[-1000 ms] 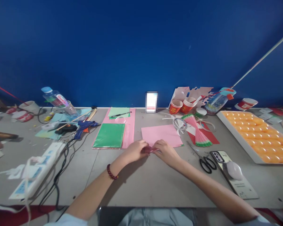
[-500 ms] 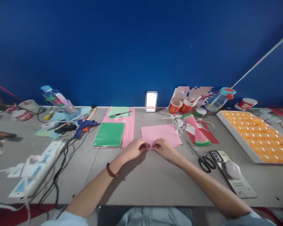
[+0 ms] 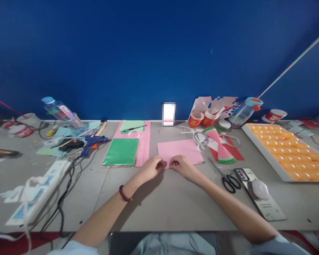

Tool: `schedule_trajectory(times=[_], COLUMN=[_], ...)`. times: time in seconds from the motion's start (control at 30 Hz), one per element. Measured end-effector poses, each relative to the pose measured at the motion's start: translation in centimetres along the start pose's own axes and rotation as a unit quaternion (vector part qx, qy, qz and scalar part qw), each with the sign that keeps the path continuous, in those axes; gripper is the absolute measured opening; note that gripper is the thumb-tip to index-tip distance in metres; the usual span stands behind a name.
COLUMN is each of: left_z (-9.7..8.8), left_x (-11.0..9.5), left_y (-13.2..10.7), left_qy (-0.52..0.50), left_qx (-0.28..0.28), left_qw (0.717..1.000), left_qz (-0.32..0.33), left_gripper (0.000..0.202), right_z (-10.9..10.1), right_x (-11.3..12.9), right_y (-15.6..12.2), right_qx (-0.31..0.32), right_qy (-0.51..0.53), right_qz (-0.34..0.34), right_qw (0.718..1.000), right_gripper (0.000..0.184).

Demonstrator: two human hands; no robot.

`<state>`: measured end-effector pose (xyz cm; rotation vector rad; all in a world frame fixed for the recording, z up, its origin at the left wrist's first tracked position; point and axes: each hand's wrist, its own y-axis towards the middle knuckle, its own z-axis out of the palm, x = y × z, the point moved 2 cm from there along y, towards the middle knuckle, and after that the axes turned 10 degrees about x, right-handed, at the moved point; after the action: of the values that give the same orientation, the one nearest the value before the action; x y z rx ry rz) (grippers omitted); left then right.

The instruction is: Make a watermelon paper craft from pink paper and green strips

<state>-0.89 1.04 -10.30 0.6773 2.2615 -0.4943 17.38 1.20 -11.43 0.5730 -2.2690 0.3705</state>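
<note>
My left hand [image 3: 151,168] and my right hand [image 3: 181,165] meet at the near edge of a pink paper sheet [image 3: 178,150] on the grey table [image 3: 159,202]. Both hands are curled, fingertips pinched close together on a small pink piece [image 3: 167,165] that is mostly hidden between them. A red bead bracelet [image 3: 124,194] sits on my left wrist. A green sheet [image 3: 121,152] on a longer pink sheet lies just left of my hands.
Black scissors [image 3: 227,179] and a phone [image 3: 257,191] lie right of my right arm. A folded pink-green paper fan [image 3: 220,150], red paper cups [image 3: 202,119] and a tray of orange balls [image 3: 287,148] sit farther right. A blue glue gun [image 3: 91,141], cables and a power strip [image 3: 39,193] occupy the left.
Both hands have slid slightly away from me to the pink sheet's near edge. The small pink piece, visible between the fingers a second ago, is now mostly hidden.
</note>
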Motion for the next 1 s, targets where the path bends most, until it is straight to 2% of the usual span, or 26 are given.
schedule_trajectory(times=[0.1, 0.2, 0.23, 0.33, 0.4, 0.53, 0.73, 1.0], left_z=[0.0, 1.1, 1.8, 4.6, 6.3, 7.9, 7.8, 8.7], left_x=[-0.7, -2.7, -3.6, -5.6, -6.0, -5.0, -4.3, -4.1], left_y=[-0.3, -1.3, -1.8, -3.2, -3.9, -4.2, -4.1, -4.3], left_qy=[0.068, 0.209, 0.253, 0.347, 0.395, 0.406, 0.346, 0.393], left_qx=[-0.011, -0.020, -0.024, 0.012, -0.006, -0.045, -0.075, -0.090], left_qw=[0.998, 0.977, 0.966, 0.933, 0.915, 0.911, 0.935, 0.915], left_qz=[0.009, 0.027, 0.041, 0.091, 0.077, 0.046, 0.023, -0.005], left_gripper=[0.008, 0.019, 0.023, 0.026, 0.034, 0.037, 0.048, 0.048], right_z=[0.1, 0.1, 0.0, 0.0, 0.0, 0.0, 0.2, 0.0], right_x=[-0.2, -0.3, -0.4, -0.4, -0.3, -0.4, -0.7, -0.4], right_y=[0.1, 0.1, 0.1, 0.1, 0.1, 0.2, 0.2, 0.1], right_qx=[0.001, -0.004, -0.005, -0.002, 0.002, 0.000, 0.000, 0.001], right_qy=[0.000, 0.000, 0.001, 0.007, 0.010, 0.014, 0.023, 0.018], right_qz=[-0.006, -0.008, -0.007, -0.001, 0.001, -0.001, 0.007, 0.015], right_qw=[1.000, 1.000, 1.000, 1.000, 1.000, 1.000, 1.000, 1.000], right_gripper=[0.009, 0.014, 0.015, 0.010, 0.006, 0.007, 0.007, 0.007])
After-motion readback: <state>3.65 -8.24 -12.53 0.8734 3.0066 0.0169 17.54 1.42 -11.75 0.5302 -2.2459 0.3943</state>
